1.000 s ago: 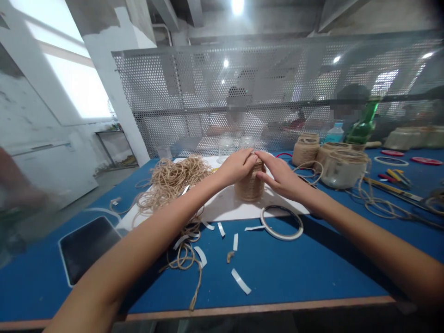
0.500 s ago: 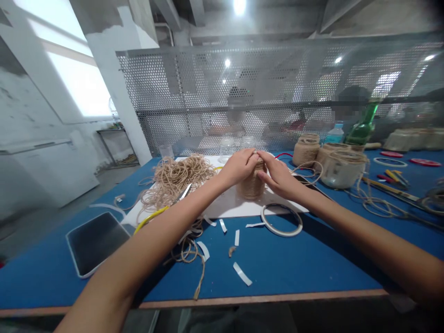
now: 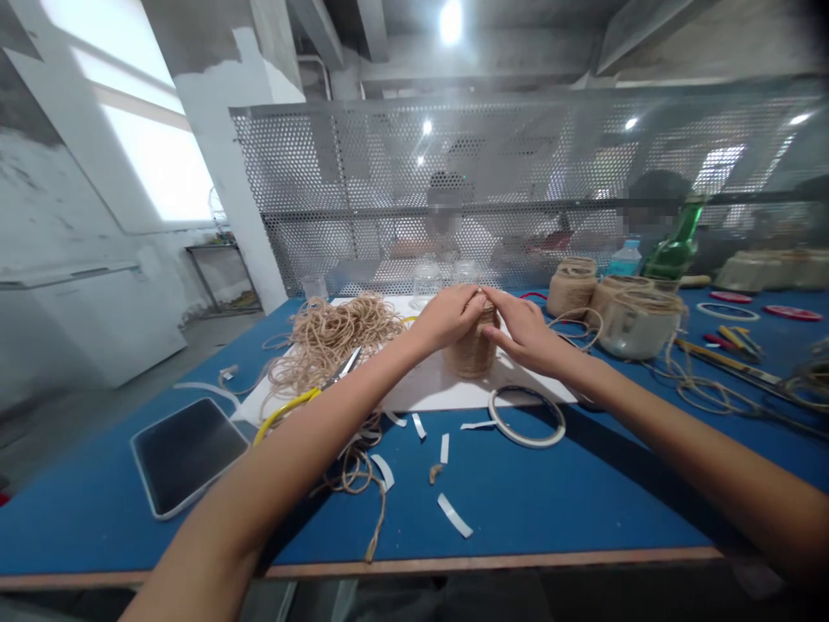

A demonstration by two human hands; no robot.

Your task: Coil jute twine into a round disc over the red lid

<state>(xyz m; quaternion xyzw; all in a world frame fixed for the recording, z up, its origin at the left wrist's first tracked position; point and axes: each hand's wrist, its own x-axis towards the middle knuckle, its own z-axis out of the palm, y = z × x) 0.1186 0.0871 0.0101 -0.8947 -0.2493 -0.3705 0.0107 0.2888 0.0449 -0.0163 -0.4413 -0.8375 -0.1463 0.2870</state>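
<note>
A jar wrapped in twine [image 3: 471, 354] stands upright on a white sheet [image 3: 420, 396]. My left hand [image 3: 450, 313] curls over its upper left side, fingers closed on the rim. From the other side my right hand [image 3: 522, 328] grips the top, with its thumb against the twine wrapping. The fingertips of both hands meet at the jar's mouth, and they hide most of the rim. Left of the jar lies a loose heap of twine [image 3: 346, 333]. Scissors with yellow handles [image 3: 288, 406] lie partly under my left forearm.
A roll of white tape [image 3: 528, 441] and paper strips [image 3: 454, 516] lie in front. A tablet [image 3: 187, 453] is at left. Glass jars [image 3: 426, 283] stand behind; a part-wrapped jar [image 3: 638, 333] and a green bottle [image 3: 677, 242] are at right. A perforated metal screen [image 3: 389, 181] rises behind the table.
The camera view has tilted slightly, so the whole scene sits a little lower. Both hands keep their hold on the wrapped jar, with hardly any movement.
</note>
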